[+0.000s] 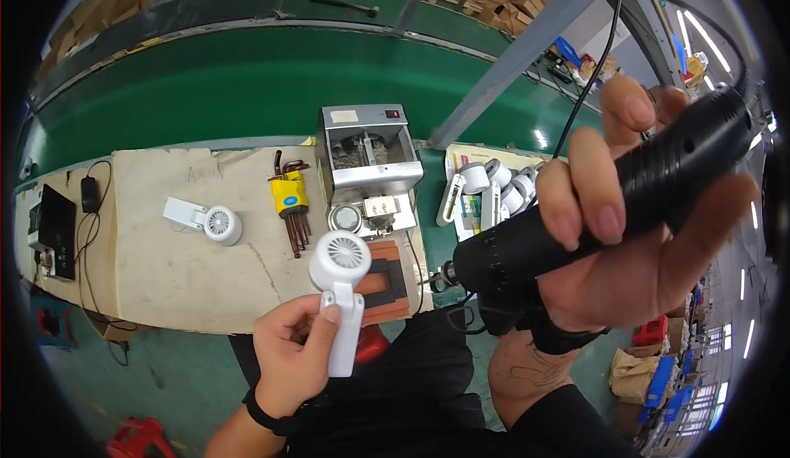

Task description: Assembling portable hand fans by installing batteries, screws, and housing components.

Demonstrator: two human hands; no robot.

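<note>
two hands busy — left hand (290, 358) gripping white fan (341, 287), right hand (625, 236) clasping black, probably electric, screwdriver (592, 211)

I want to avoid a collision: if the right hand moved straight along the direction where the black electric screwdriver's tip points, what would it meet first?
Probably the brown fixture block beside the white handheld fan in the left hand; right hand depth is unclear.

Bright, even light comes from ceiling light strips (714, 42) at the right rim, which glare white. Shadows on the table (164, 252) are soft and faint. The fisheye bends the green conveyor belt (206, 88) strongly; black corners vignette the frame. The right hand (634, 236), close to the lens, looks slightly soft.
</note>
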